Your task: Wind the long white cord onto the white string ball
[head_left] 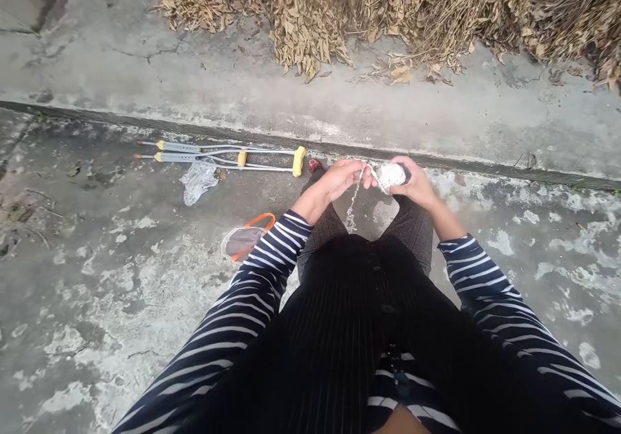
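Observation:
My right hand (412, 183) is curled around a white, rounded bundle (391, 175) that looks like a ball of yarn. Close by on its left, my left hand (348, 179) pinches a strand of yarn (356, 200) between thumb and fingers. One end of the strand runs to the ball; the other dangles, crinkled, in front of my legs. Both hands are held above my lap, a short gap between them. The palm of my right hand is hidden behind the ball.
A pair of crutches (274, 158) with yellow pads lies on the concrete by the step, a crumpled plastic bag (198, 180) against it. A bag with orange handles (242, 242) is beside my left arm. Dry leaves (310, 26) heap on the raised ledge (218, 91).

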Demonstrator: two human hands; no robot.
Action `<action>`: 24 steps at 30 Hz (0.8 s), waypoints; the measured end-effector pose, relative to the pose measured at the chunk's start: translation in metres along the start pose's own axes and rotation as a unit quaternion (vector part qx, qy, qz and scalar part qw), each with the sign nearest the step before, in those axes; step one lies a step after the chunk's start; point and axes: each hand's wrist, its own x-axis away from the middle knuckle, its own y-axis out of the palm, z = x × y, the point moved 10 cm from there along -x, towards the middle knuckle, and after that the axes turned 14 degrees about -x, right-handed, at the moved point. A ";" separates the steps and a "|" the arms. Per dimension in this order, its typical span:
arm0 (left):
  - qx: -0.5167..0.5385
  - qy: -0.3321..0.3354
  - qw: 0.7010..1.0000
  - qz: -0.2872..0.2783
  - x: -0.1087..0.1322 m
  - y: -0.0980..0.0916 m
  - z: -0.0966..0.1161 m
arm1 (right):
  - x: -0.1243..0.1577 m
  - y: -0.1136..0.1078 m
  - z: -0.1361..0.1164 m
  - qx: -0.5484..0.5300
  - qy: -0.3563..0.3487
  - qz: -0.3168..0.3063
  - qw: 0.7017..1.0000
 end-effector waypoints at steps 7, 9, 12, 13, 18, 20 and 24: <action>0.062 -0.069 0.992 0.087 -0.013 -0.007 -0.031 | 0.022 0.031 0.021 -0.171 0.089 -0.071 0.979; 0.071 -0.069 0.990 0.102 -0.013 -0.008 -0.038 | 0.026 0.037 0.025 -0.194 0.110 -0.074 0.972; 0.067 -0.078 0.989 0.106 -0.011 -0.009 -0.047 | 0.031 0.043 0.032 -0.187 0.134 -0.053 0.972; 0.064 -0.088 0.989 0.104 -0.011 -0.009 -0.050 | 0.032 0.043 0.034 -0.177 0.142 -0.039 0.973; -0.004 -0.092 0.994 0.066 -0.012 -0.015 -0.048 | 0.035 0.037 0.037 -0.176 0.179 -0.025 0.968; -0.064 -0.058 0.996 0.031 -0.014 -0.017 -0.039 | 0.037 0.030 0.034 -0.216 0.197 -0.032 0.956; -0.156 -0.001 0.987 -0.034 -0.017 -0.010 -0.027 | 0.037 0.013 0.019 -0.301 0.196 -0.016 0.933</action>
